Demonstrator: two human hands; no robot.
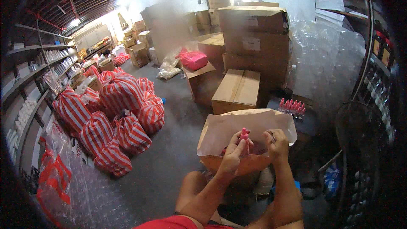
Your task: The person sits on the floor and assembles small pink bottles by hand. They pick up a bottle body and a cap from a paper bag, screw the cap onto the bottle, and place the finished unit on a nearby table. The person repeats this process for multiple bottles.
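The left hand grips a pink-topped bottle, top up, over the open box. The right hand curls nearby; whether it grasps anything, I can't tell. A light, steady pinch should keep the bottle straight.

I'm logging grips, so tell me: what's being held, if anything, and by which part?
The left hand holds a small pink-topped item just below its upright tip. The right hand is curled; I can't tell whether it holds anything.

Dim foreground, white glare up top, hazy smears over stacked cardboard boxes, dark bending rim
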